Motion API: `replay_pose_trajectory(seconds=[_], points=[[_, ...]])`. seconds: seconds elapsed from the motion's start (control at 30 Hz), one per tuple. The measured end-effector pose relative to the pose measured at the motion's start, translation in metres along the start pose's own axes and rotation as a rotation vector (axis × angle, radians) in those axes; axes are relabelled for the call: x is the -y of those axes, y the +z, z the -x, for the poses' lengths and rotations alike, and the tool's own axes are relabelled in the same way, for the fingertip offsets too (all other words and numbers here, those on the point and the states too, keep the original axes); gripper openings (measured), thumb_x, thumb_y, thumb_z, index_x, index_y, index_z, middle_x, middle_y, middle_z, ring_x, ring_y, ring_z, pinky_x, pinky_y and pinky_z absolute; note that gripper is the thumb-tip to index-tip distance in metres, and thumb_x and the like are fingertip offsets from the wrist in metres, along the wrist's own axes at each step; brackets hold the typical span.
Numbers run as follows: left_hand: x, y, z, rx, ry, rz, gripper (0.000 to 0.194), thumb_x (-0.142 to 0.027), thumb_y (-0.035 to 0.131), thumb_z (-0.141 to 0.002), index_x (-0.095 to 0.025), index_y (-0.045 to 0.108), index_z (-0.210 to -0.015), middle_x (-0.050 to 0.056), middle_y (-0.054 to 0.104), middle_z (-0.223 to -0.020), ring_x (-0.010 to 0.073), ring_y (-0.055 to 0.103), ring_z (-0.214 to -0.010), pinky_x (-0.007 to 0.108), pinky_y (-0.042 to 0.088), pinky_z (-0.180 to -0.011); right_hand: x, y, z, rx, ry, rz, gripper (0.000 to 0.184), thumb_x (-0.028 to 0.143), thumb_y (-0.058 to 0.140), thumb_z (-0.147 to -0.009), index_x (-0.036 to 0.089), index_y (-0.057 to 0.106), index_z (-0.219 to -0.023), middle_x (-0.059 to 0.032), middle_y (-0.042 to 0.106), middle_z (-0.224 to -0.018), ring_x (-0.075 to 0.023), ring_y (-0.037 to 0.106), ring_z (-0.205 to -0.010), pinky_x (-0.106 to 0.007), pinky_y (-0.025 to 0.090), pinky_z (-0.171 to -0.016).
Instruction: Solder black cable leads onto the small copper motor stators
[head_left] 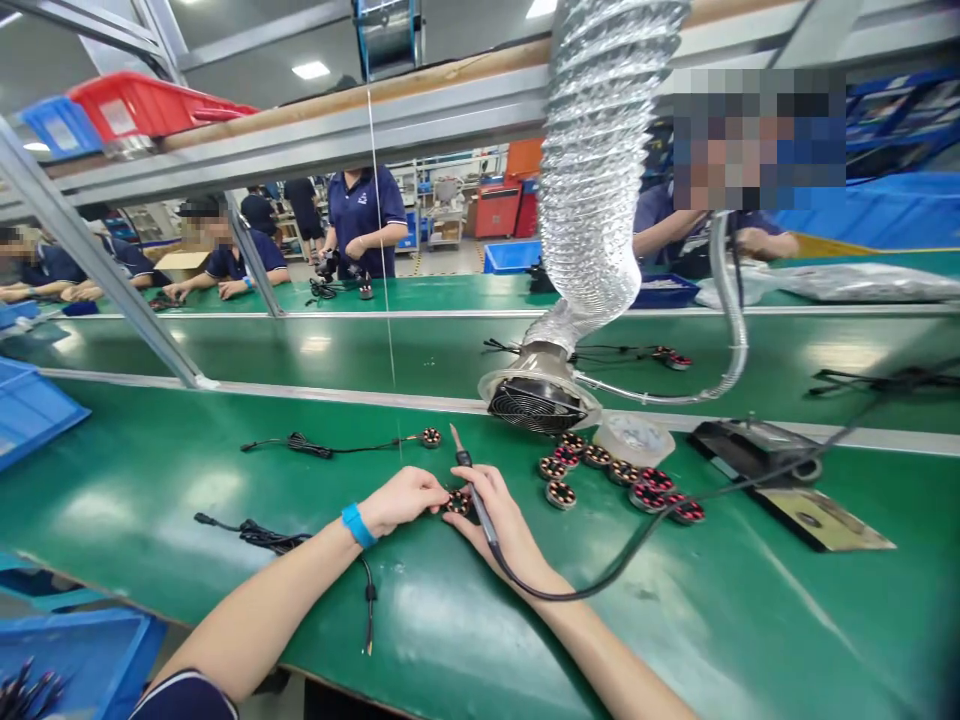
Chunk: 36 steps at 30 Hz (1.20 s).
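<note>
Left fingers (433,496) pinch a round copper-and-black coil (456,503) by its rim as right fingers (484,478) steady it, gripping a grey-handled soldering iron (483,508) whose slipping could cause burns.

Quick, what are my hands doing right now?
Left hand: fingers pinched at the small coil, exact grip unclear.
Right hand: closed around the soldering iron, beside the coil.

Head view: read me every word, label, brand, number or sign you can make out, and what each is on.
None can be read.
Red bin: pale label, too blurred to read.
Blue bin beside it: whitish patch, perhaps a label, too blurred.
Standing person's navy shirt: small white chest mark, too small.
</note>
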<state>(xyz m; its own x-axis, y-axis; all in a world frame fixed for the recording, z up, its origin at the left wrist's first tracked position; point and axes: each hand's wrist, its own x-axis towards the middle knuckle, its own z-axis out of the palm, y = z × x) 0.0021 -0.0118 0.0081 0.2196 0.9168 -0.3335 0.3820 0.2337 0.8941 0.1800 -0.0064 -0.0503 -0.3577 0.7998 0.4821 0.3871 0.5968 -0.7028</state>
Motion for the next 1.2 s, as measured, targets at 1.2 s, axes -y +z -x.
replay_pose_trajectory(seconds=[1.2], points=[[-0.008, -0.005, 0.012, -0.094, 0.349, -0.591, 0.022, -0.039, 0.063, -0.082, -0.018, 0.070, -0.082, 0.000, 0.063, -0.071, 0.0129, 0.049, -0.062, 0.024, 0.037, -0.060, 0.005, -0.013, 0.002, 0.003, -0.032, -0.083, 0.059, 0.015, 0.071, -0.079, 0.025, 0.047, -0.132, -0.0067, 0.046, -0.116, -0.0178, 0.058, -0.092, -0.033, 0.051, -0.086]])
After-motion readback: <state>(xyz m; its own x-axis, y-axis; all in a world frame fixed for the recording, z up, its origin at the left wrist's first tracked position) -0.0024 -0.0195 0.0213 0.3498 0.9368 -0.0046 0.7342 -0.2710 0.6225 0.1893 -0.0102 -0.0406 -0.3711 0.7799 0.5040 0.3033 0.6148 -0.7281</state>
